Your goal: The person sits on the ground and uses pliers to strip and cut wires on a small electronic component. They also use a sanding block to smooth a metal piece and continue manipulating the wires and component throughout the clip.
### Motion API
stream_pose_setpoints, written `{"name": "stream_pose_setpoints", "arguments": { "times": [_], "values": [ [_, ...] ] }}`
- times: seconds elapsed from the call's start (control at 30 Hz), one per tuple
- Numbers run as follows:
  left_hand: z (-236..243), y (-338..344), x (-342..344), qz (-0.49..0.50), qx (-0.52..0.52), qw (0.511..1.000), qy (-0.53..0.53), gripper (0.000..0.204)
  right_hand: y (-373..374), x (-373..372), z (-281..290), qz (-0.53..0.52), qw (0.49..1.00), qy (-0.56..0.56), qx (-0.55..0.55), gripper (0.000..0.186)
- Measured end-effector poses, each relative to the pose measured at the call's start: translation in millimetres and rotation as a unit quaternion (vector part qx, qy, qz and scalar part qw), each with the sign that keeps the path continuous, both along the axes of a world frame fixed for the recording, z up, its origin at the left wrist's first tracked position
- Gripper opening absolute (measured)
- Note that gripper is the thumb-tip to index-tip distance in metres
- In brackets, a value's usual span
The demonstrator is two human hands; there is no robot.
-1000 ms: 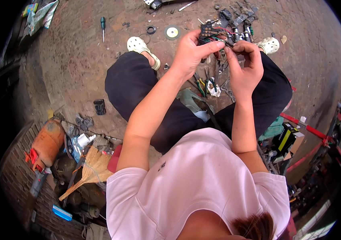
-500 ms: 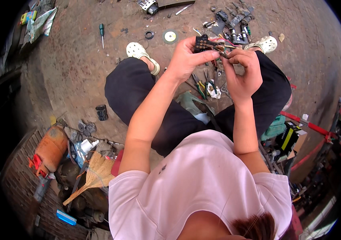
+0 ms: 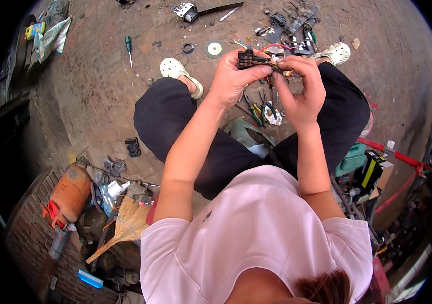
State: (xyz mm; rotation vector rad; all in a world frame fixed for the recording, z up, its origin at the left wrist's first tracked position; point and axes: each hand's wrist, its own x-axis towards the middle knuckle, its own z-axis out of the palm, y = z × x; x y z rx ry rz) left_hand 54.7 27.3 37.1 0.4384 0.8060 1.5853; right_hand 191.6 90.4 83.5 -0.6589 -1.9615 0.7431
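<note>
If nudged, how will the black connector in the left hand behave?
The black connector looks like hard plastic, so probably stiff. The thin red wire beside it curves, so probably flops. Small enough for the left hand to pinch, the connector is probably light.

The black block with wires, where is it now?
In the head view, the black block is near the top, just right of centre, in the left hand, the right hand beside it.

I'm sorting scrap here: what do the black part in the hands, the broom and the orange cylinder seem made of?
Black part: probably hard plastic, dark and dull, with small copper-coloured spots that may be metal contacts.
Broom: dry plant fibre, matte, judging by its straw-coloured, fanned strands.
Orange cylinder: likely painted metal, from its patchy, worn-looking coat.
</note>
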Motion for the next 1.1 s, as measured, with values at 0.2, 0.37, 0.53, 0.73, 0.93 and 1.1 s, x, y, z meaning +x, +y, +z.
{"name": "stream_pose_setpoints", "arguments": {
  "times": [0.2,0.37,0.53,0.73,0.93,1.1],
  "values": [
    [2,5,1,0.045,-0.016,0.999,-0.002,0.016,-6,4,-7,-0.011,0.977,-0.010,-0.212,0.021],
    [3,5,1,0.040,-0.024,0.999,0.020,0.016,-8,6,-16,-0.049,0.963,-0.019,-0.264,0.014],
    [4,6,2,0.044,-0.035,0.997,0.044,0.015,-8,-1,-14,-0.070,0.973,-0.011,-0.221,0.009],
    [4,5,5,0.073,-0.050,0.993,0.072,0.015,-7,-3,-7,-0.054,0.977,-0.073,-0.193,0.014],
    [-7,3,10,0.119,-0.030,0.965,0.230,0.015,-16,-4,-20,-0.041,0.949,-0.007,-0.314,0.017],
    [3,7,4,0.086,-0.079,0.985,0.130,0.013,-12,-6,-19,-0.078,0.940,0.065,-0.325,0.018]
  ]
}}
